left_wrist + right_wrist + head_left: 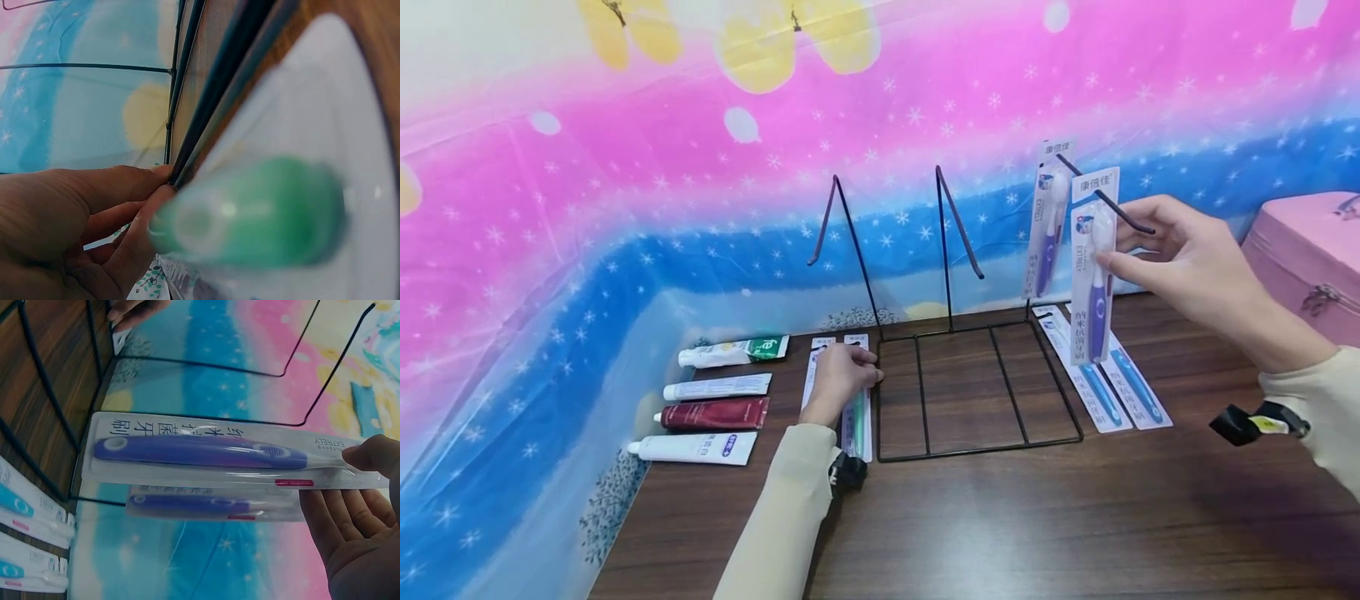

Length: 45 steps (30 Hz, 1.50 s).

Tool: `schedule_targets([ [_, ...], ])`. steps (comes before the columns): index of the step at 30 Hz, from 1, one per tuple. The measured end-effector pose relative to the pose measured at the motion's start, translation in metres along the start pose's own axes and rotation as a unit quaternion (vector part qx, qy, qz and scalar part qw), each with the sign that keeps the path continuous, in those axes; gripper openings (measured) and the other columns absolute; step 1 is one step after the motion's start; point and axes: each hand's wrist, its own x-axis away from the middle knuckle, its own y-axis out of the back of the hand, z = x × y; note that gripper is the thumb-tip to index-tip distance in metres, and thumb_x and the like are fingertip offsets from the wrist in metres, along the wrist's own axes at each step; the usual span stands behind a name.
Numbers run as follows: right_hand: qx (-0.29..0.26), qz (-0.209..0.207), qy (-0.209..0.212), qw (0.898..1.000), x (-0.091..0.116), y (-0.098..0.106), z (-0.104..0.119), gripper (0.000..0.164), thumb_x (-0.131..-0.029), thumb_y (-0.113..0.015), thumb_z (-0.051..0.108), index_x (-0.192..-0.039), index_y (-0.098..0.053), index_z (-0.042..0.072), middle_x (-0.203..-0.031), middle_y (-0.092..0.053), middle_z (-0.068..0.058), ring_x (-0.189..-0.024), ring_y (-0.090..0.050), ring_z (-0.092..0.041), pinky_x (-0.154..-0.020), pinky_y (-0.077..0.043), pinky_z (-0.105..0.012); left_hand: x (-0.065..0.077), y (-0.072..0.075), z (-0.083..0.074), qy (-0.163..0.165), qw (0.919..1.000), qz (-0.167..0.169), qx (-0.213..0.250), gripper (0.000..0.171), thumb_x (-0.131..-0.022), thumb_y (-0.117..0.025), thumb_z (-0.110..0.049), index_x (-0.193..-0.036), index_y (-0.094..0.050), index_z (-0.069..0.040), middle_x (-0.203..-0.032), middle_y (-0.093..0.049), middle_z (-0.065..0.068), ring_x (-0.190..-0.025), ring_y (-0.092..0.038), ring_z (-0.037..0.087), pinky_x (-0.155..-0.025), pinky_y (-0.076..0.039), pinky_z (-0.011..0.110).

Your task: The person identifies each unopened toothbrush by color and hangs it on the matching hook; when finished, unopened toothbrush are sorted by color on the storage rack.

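One brown table [970,533] carries your work, and on it stands the black wire rack [951,330], its right-hand prong [1125,212] reaching toward you. Your right hand [1198,262] holds a purple toothbrush pack [1098,321] by its side edge — thumb in front, fingers behind. Your left hand [838,375] pinches the left side of the rack's base between thumb and finger, probably to steady it.

The step in hand looks like hanging that pack: the prong passes through the top of its card, and a second purple pack [1047,258] hangs farther back on the same wire. The next move likely calls for sliding the front pack back along the prong, keeping the card square so it doesn't bind, then easing your right fingers off it.

The pack you hold is long, narrow and nearly upright: a white card under clear, glossy plastic, with printed characters at the top and down one side. Inside sits a purple handle with a pale head — and, smallest, a red label [295,482] near the edge.
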Motion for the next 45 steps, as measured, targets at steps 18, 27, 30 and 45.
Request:
schedule_targets([
  [18, 0.021, 0.006, -0.045, 0.999, -0.036, -0.009, -0.014, 0.042, -0.089, -0.071, 0.031, -0.126, -0.056, 0.017, -0.110, -0.065, -0.005, -0.099, -0.060, -0.014, -0.081, -0.042, -0.022, -0.001, 0.000, -0.001, 0.005, 1.0000, 0.001, 0.000, 0.018, -0.084, -0.077, -0.013, -0.100, -0.076, -0.006, -0.094, -0.069, 0.006, -0.073, -0.063, 0.017, -0.070, -0.053, 0.036],
  [27, 0.014, 0.008, -0.040, 0.999, -0.046, -0.017, -0.017, 0.044, -0.091, -0.068, 0.034, -0.128, -0.053, 0.014, -0.117, -0.060, -0.005, -0.101, -0.062, -0.011, -0.085, -0.045, -0.021, -0.002, -0.001, 0.000, 0.006, 1.0000, 0.002, 0.002, 0.018, -0.083, -0.077, -0.013, -0.100, -0.076, -0.007, -0.094, -0.068, 0.005, -0.072, -0.063, 0.017, -0.070, -0.053, 0.036],
  [30, 0.031, 0.004, -0.048, 0.998, -0.048, -0.020, -0.017, 0.043, -0.091, -0.067, 0.038, -0.125, -0.055, 0.015, -0.117, -0.060, -0.003, -0.101, -0.062, -0.010, -0.086, -0.043, -0.027, -0.002, -0.001, 0.000, 0.006, 1.0000, 0.002, 0.002, 0.018, -0.083, -0.077, -0.013, -0.100, -0.076, -0.007, -0.093, -0.069, 0.005, -0.071, -0.063, 0.017, -0.070, -0.053, 0.036],
  [45, 0.044, -0.001, -0.080, 0.996, -0.040, -0.020, -0.041, 0.048, -0.090, -0.067, 0.044, -0.126, -0.055, 0.014, -0.115, -0.063, -0.004, -0.101, -0.061, -0.010, -0.083, -0.044, -0.029, -0.002, -0.001, 0.001, 0.012, 0.9999, 0.003, 0.006, 0.018, -0.084, -0.077, -0.013, -0.100, -0.076, -0.007, -0.093, -0.069, 0.004, -0.073, -0.063, 0.016, -0.071, -0.054, 0.037],
])
